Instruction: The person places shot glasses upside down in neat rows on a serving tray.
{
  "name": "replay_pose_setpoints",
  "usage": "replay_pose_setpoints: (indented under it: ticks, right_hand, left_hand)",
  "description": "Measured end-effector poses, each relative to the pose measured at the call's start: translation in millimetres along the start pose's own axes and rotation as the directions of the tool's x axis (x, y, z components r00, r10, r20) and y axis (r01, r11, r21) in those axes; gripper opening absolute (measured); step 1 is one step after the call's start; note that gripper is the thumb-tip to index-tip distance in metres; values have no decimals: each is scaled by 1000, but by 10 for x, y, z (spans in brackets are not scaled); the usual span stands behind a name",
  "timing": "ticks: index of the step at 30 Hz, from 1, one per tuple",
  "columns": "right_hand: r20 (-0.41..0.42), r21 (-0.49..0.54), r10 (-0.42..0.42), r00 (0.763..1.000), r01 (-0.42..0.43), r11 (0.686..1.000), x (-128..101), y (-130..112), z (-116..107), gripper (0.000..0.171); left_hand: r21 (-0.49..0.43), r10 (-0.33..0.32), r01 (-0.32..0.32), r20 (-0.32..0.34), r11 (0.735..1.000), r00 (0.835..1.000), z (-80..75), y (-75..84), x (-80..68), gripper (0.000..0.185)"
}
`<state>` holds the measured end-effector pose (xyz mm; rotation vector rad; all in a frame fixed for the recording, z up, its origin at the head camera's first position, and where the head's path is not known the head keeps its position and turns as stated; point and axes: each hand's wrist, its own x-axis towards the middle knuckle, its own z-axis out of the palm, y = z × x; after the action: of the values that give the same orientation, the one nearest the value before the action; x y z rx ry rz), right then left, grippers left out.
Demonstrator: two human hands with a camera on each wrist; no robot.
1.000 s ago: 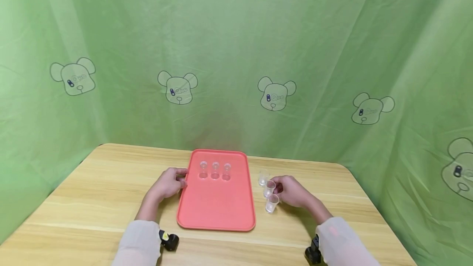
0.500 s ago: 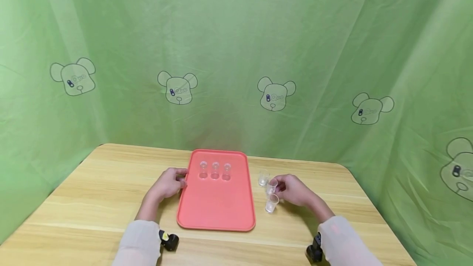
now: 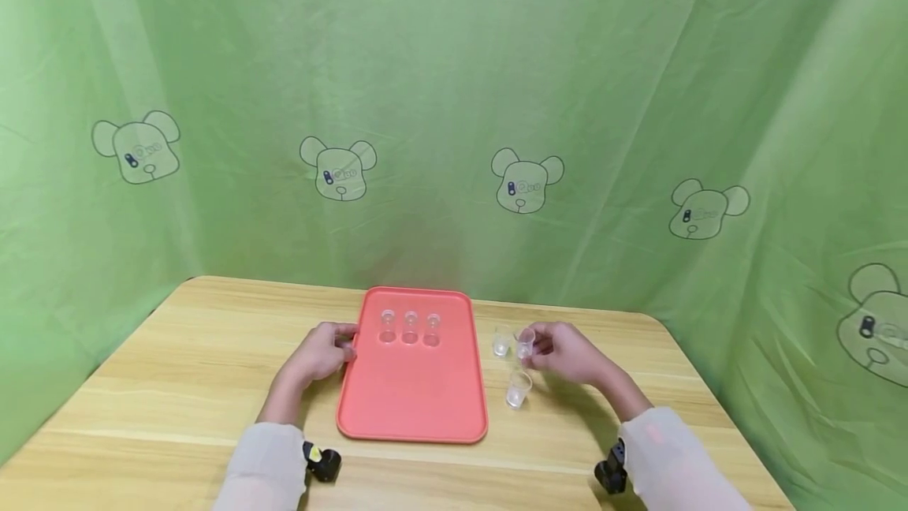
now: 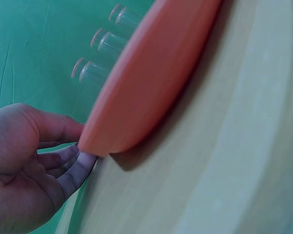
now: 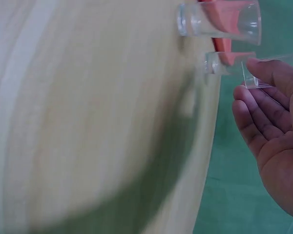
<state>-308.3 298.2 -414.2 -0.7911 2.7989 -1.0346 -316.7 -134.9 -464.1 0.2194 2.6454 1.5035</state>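
A coral tray (image 3: pixel 414 393) lies on the wooden table (image 3: pixel 177 385) with three small clear cups (image 3: pixel 409 327) in a row at its far end. My left hand (image 3: pixel 322 353) rests at the tray's left edge (image 4: pixel 136 112), fingers touching it. My right hand (image 3: pixel 560 353) pinches a clear cup (image 3: pixel 525 343) lifted off the table, right of the tray; in the right wrist view that cup (image 5: pixel 271 68) sits at my fingertips. Two more clear cups stand on the table, one (image 3: pixel 501 341) beside the held cup and one (image 3: pixel 518 389) nearer me.
Green cloth with bear prints (image 3: pixel 526 180) hangs behind and to both sides of the table. The table's right edge (image 3: pixel 716 408) is near my right forearm. Black wrist cameras (image 3: pixel 322 464) sit on both sleeves.
My right hand has lifted the middle cup off the table and carried it up and slightly away from me. The left hand has stayed at the tray's edge.
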Motion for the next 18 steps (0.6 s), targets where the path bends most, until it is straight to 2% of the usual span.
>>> replay_pose_setpoints:
  ticks: [10, 18]
  right_hand:
    - [-1, -7, -10, 1000, 10, 1000, 93, -219, -49, 23]
    - [-15, 21, -22, 1000, 22, 1000, 172, -344, -40, 27]
  left_hand:
    - [15, 24, -24, -1, 1000, 1000, 8, -22, 4, 47]
    - [11, 13, -13, -6, 1000, 1000, 13, -21, 22, 47]
